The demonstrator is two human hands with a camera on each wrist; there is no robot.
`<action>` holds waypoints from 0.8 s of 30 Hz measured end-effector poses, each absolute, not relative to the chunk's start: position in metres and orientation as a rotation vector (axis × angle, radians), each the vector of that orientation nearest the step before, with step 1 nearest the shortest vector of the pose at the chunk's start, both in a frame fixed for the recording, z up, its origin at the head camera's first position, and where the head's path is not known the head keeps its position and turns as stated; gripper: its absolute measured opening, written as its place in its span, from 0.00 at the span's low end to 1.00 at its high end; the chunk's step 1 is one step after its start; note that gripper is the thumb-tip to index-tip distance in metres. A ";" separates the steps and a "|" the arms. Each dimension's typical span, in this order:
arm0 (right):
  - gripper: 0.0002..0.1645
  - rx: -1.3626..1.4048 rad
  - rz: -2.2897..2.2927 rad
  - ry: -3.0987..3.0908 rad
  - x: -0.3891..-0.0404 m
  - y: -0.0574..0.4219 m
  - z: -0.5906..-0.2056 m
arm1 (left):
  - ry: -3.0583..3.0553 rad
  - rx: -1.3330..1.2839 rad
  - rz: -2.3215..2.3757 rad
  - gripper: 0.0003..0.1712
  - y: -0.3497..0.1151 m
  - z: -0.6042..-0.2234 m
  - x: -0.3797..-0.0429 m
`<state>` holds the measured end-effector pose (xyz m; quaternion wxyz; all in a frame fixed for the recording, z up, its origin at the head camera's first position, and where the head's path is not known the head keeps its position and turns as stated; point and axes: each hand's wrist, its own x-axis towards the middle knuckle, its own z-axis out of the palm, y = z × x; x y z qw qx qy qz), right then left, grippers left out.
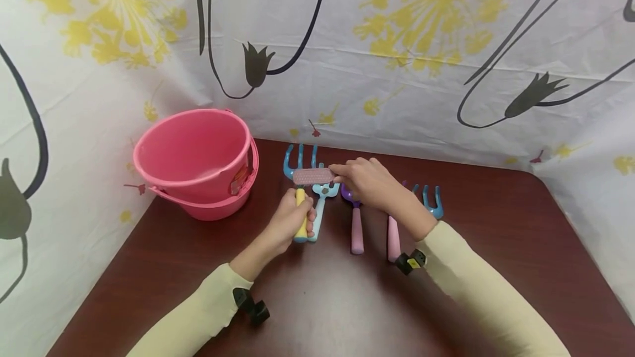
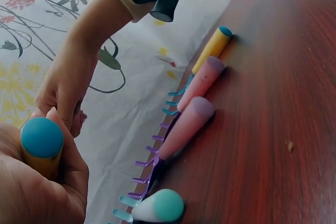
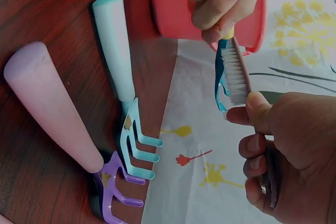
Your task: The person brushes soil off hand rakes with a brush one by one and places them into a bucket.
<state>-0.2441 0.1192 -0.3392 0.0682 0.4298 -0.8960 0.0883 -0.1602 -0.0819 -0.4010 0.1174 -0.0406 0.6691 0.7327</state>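
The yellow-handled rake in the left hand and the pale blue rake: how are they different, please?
The yellow-handled rake is gripped in the left hand, while the pale blue rake lies on the table. The yellow-handled rake has a deeper blue head; the pale blue rake is pale from handle to prongs. Both have pronged heads.

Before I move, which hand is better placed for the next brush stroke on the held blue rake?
Probably the right hand: it grips the brush, whose white bristles face the blue rake, while the left hand holds that rake's yellow handle.
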 end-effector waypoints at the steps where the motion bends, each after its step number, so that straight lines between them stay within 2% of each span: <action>1: 0.19 1.286 0.257 -2.702 -0.244 0.118 -0.340 | 1.966 -0.123 2.144 0.10 -0.082 -0.401 -0.160; 24: 0.15 1.208 0.200 -2.509 -0.252 0.113 -0.361 | 1.830 -0.211 2.246 0.08 -0.082 -0.403 -0.157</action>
